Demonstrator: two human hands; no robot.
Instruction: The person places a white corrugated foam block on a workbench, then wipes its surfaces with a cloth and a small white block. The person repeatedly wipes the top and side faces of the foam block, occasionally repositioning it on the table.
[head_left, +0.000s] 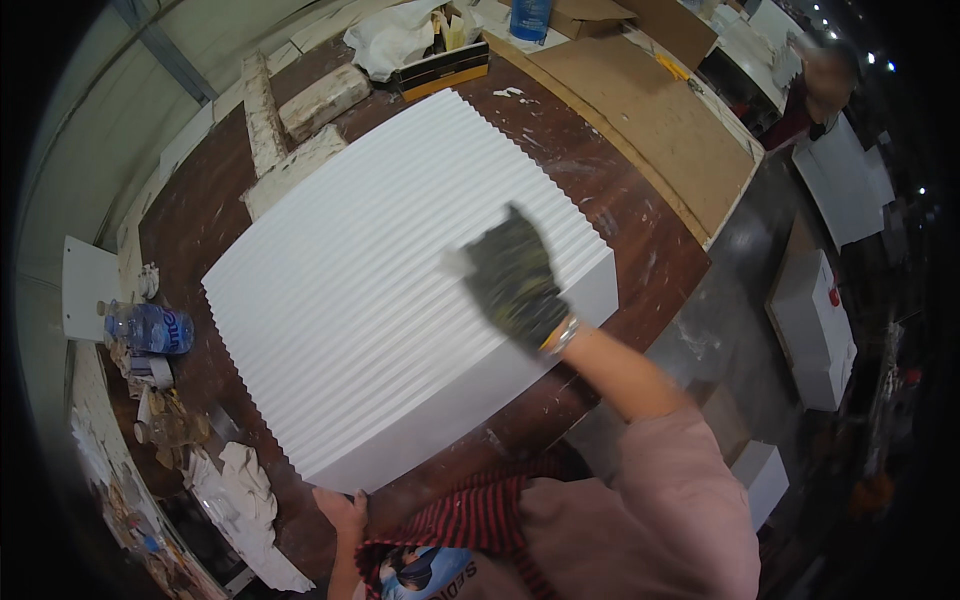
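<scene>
A large white block [400, 240] with a ribbed top and a smooth near side lies across the brown table. My right hand [515, 280], in a dark camouflage-patterned glove, is over the ribbed top toward the near right side. Motion blurs its fingers, and a pale smear at their tips cannot be made out. A metal watch or bracelet [562, 335] circles that wrist. Bare, my left hand [344, 512] grips the block's near left corner at its lower edge. Part of its fingers is hidden there.
Plastic bottles [165, 330] and crumpled cloth [248, 485] line the left of the brown table [660, 255]. Behind the block are plaster-smeared bars [325, 100], a black-and-orange box [445, 75] and a blue container [530, 18]. A brown board [640, 120] lies far right; another person [825, 90] is beyond.
</scene>
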